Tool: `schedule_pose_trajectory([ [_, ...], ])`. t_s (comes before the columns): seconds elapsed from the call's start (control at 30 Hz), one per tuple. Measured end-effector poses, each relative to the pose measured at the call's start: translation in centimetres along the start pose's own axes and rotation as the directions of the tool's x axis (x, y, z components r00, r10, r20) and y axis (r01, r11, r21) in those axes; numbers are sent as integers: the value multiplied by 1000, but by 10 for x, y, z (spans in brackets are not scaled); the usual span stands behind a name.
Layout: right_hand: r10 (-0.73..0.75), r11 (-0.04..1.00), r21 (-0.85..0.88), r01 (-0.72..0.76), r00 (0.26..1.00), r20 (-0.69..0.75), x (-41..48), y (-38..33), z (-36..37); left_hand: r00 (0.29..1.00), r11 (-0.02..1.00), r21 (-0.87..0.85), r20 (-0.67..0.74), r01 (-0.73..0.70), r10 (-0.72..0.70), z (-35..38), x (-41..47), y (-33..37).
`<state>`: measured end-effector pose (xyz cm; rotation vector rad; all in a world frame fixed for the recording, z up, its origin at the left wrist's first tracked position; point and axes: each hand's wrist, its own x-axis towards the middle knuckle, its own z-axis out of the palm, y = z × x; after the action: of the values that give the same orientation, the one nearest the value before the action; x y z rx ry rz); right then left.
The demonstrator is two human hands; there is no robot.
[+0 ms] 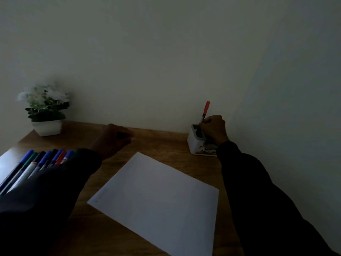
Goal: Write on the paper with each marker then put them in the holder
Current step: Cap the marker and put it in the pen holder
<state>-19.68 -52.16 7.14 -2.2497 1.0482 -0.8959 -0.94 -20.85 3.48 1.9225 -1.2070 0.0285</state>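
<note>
One marker at the holder, a row yet to be used.
We had our right hand point(214, 128) curled round the red-capped marker point(205, 111), its lower end at the mouth of the white holder point(193, 143) by the wall; next, we judged, it needed releasing, then a fresh pick from the markers point(42, 161) left of the paper point(158, 196). Our left hand point(112, 139) rested on the table point(166, 143), fingers curled; whether it held anything, we could not tell.

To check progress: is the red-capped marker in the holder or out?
Partly in, it seems. The red-capped marker stands nearly upright over the white holder, gripped by the right hand, which hides its lower end.
</note>
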Motion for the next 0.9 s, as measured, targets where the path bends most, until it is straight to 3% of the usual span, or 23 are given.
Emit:
schedule_pose_trajectory([
  [0.2, 46, 997, 58, -48, 999, 27, -1, 6, 13, 999, 999, 1, 22, 41, -41, 4, 7, 2],
  [0.9, 103, 991, -90, -103, 995, -4, 1, -10, 21, 998, 998, 9, 17, 57, -57, -4, 5, 3],
])
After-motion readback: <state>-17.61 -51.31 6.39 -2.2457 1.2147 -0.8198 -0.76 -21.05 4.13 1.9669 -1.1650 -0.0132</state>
